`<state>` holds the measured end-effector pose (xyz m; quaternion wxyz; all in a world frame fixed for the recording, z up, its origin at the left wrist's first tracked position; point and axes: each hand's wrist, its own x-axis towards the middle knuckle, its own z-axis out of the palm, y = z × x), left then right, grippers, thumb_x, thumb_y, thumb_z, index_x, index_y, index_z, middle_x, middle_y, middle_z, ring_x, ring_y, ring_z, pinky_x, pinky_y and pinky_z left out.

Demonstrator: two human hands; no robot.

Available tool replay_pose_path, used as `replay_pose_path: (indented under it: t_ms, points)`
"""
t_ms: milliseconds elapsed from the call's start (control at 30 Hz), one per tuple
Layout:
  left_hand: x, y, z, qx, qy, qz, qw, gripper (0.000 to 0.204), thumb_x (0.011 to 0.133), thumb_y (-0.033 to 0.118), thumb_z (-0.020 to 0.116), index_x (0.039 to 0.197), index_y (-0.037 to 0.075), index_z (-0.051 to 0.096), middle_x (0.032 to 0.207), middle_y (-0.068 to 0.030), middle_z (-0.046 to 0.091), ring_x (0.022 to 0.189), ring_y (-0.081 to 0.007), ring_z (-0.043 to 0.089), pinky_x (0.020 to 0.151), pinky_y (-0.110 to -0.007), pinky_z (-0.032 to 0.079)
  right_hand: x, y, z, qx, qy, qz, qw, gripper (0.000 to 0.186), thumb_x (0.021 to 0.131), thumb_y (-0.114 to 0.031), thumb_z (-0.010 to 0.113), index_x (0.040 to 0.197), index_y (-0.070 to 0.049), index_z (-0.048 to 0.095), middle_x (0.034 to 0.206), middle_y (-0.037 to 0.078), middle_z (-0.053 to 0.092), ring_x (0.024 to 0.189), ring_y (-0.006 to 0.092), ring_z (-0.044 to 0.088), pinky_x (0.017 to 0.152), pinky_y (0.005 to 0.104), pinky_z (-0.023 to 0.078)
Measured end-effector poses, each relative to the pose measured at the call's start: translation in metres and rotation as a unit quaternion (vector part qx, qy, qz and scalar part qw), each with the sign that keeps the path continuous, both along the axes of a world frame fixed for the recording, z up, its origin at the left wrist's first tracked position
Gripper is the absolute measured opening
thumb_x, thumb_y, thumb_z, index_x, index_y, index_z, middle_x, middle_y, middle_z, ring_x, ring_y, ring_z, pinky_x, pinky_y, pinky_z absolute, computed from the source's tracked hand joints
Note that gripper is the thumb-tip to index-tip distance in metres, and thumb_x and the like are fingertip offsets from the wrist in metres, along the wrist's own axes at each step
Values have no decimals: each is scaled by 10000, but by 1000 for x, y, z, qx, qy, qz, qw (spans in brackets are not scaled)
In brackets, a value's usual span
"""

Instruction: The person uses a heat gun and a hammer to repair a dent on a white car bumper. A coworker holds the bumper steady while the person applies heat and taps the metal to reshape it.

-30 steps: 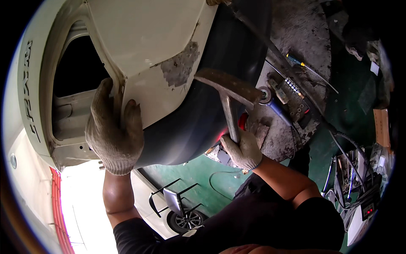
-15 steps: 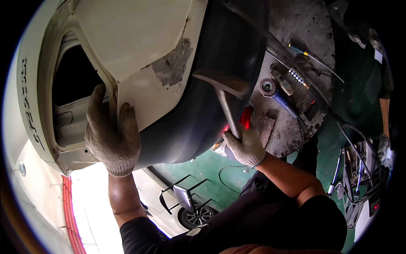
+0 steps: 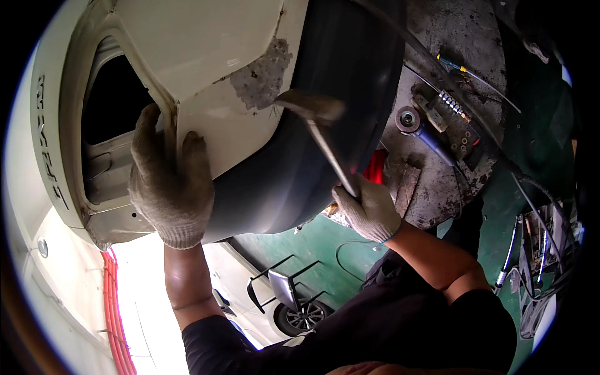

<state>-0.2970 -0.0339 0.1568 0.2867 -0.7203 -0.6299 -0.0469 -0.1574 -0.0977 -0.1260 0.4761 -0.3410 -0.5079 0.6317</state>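
Note:
A pale car body panel (image 3: 219, 37) fills the upper left, with a rough grey patch (image 3: 259, 78) near its dark lower trim. My left hand (image 3: 172, 184), in a knitted work glove, lies against the rim of the dark rounded opening (image 3: 115, 97). Its thumb and fingers are spread on either side of that rim; some fingertips are hidden. In my gloved right hand (image 3: 369, 212) is a hammer (image 3: 328, 150), gripped by its metal handle. The blurred hammer head is close to the grey patch, over the dark trim; contact is unclear.
Right of the car, a worn round surface (image 3: 431, 194) bears an angle grinder (image 3: 428, 137), a screwdriver (image 3: 451, 64) and small rings. A dark hose (image 3: 469, 112) crosses above it. Several cables and tools lie at far right. A car wheel (image 3: 303, 317) shows below.
The hammer head has moved left, nearer the grey patch, with my right hand gripping throughout. My left hand keeps its place at the opening's rim. The whole view has shifted slightly.

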Motion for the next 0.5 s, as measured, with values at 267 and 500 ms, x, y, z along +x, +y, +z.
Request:
replay_pose_path:
  t_ms: [267, 500]
  points:
    - [-1, -20, 8, -196, 346, -158, 904, 927, 893, 679, 697, 1569, 65, 537, 1608, -197, 528, 1561, -349, 426, 1297, -558, 322, 0, -8, 5, -79, 4, 41, 996, 335, 1077, -372, 647, 971, -55, 651, 678, 66, 655, 587, 211, 675, 566, 403, 524]
    - [32, 6, 13, -324, 387, -179, 844, 1167, 682, 718, 838, 1515, -44, 542, 1627, -183, 506, 1578, -318, 388, 1351, -486, 223, -1, -29, -3, -210, 126, -24, 969, 291, 1066, -310, 677, 1041, -20, 673, 709, 20, 624, 620, 88, 581, 568, 308, 471]
